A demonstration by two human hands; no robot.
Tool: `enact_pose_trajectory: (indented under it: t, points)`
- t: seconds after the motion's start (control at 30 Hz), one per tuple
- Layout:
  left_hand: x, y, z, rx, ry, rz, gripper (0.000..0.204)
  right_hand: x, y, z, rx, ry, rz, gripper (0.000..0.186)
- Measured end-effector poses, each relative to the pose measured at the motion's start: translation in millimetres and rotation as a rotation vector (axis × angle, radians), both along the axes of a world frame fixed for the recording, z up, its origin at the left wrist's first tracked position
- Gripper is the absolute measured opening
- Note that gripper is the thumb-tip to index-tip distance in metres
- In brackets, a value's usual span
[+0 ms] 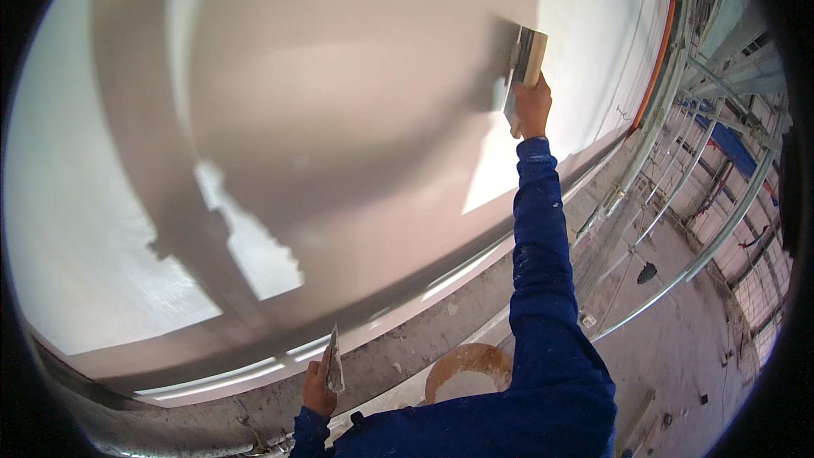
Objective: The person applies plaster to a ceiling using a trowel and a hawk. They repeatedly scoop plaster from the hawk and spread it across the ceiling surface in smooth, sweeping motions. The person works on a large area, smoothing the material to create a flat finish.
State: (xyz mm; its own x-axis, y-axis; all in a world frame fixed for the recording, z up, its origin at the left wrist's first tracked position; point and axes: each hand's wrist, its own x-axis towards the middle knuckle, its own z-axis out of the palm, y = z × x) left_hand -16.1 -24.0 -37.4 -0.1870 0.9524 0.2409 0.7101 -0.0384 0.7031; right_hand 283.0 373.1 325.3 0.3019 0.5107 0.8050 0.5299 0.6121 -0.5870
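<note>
Right hand (532, 108), at the far right of the work area, gripping a wide, flat-bladed grey metal trowel with a long, pale wooden handle (532, 55); the trowel lies at the smooth, pale wall (365, 110), which bears bright white and shaded beige-pink patches. Whether the blade touches the surface cannot be told. Left hand (319, 392), near and to the left, closed around a narrow, tapering grey blade tool (335, 365), tip upward, before the wall's lower edge. A round tub with a brown-stained rim (437, 375) stands near, between the arms, partly hidden by the dark blue sleeve (543, 263). Right: silvery tubular metal scaffolding (710, 252).
</note>
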Motion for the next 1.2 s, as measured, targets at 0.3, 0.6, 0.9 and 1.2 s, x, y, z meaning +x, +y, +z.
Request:
enact_pose_trajectory:
  t: [0.3, 0.6, 0.9, 1.2]
  points:
    - [-19.7, -34.0, -2.0, 0.057, -0.086, -0.027, 0.078, -53.8, -15.7, 11.8, -0.022, 0.109, 0.14, 0.065]
    - [-50.2, -67.6, 4.0, 0.018, -0.113, -0.08, 0.079, -172.0, -95.7, 12.4, -0.004, -0.044, 0.067, 0.065]
    - [-47.7, -95.9, 3.9, 0.066, -0.151, -0.134, 0.073, -358.0, -236.9, 11.8, 0.062, -0.225, -0.054, 0.077]
    - [-44.2, -88.8, -50.5, 0.23, -0.494, -0.085, 0.041, -453.8, -348.3, -6.8, 0.146, -0.345, 0.202, 0.069]
